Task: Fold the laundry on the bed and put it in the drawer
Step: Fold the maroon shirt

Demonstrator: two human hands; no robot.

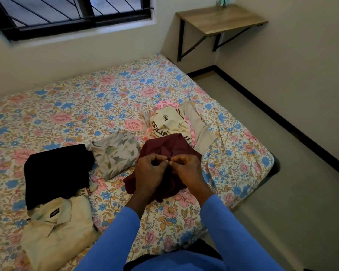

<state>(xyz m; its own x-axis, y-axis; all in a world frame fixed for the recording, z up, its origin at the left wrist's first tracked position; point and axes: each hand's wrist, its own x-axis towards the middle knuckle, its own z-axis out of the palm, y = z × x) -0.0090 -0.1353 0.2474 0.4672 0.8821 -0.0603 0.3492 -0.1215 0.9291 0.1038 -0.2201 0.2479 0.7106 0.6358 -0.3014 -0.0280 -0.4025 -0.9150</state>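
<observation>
Above the bed, readying maroon garment for folding.
Pinched in the grip of left hand and right hand; likely needs spreading flat next.

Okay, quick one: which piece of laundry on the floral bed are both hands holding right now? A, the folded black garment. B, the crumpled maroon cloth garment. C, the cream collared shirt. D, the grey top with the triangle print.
B: the left hand and the right hand both pinch the crumpled maroon cloth garment, their fingertips close together on bunched fabric.
</observation>
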